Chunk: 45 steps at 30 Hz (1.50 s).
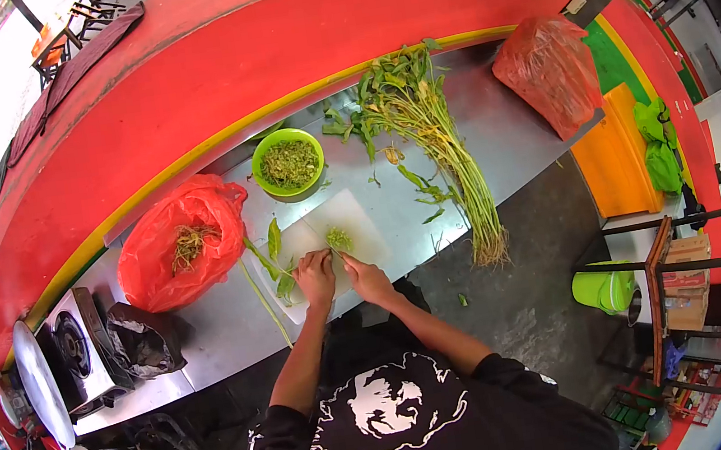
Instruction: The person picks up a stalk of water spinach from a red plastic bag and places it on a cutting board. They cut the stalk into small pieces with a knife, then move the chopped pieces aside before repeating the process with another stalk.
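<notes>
A white cutting board (pixel 354 208) lies on the metal counter, with a small heap of chopped green stems (pixel 339 239) on it. My left hand (pixel 315 277) is closed on leafy green stems at the board, their leaves (pixel 284 282) sticking out to its left. Just right of it, my right hand (pixel 367 278) is closed around something that is mostly hidden, close to the chopped heap. Behind the board stands a green bowl (pixel 292 189) of chopped greens. One long stem (pixel 265 303) slants across the counter left of the board.
A large bunch of leafy stems (pixel 453 154) with roots lies to the right, its roots over the counter's front edge. An open red bag (pixel 150 253) holds roots at left, near a black bag (pixel 146 340) and a stove (pixel 72 343). Another red bag (pixel 548 73) sits far right.
</notes>
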### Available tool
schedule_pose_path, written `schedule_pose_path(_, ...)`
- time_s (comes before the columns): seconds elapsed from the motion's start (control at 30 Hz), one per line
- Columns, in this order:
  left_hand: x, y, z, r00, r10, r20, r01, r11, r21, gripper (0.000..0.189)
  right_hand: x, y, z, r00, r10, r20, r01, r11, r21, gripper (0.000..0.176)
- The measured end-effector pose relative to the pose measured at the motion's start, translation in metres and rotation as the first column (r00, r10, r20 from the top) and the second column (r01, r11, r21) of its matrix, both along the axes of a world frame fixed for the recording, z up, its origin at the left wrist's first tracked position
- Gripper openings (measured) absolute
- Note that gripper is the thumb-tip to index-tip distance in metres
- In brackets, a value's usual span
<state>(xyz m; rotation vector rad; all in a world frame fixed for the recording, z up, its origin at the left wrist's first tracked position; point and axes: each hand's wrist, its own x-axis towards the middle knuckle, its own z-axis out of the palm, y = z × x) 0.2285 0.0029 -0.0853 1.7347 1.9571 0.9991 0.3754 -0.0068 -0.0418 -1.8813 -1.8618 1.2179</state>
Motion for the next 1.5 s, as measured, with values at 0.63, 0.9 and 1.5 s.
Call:
schedule_pose_path(0.63, 0.001, -0.004, 0.002, 0.999, -0.003, -0.047, 0.004, 1.000, 0.013, 0.013, 0.001, -0.006, -0.004, 0.999, -0.002, 0.033, 0.000, 0.998, 0.067, 0.043)
schedule_pose_path(0.9, 0.003, 0.000, 0.006, 0.999, 0.025, -0.023, -0.025, 1.000, 0.002, 0.013, 0.004, -0.009, -0.001, 1.000, 0.001, 0.025, -0.002, 0.999, 0.040, 0.043)
schedule_pose_path(1.5, 0.002, -0.004, 0.005, 0.999, 0.011, -0.030, -0.011, 1.000, 0.004, 0.016, -0.007, -0.001, -0.002, 0.999, -0.023, 0.023, 0.023, 1.000, 0.021, 0.041)
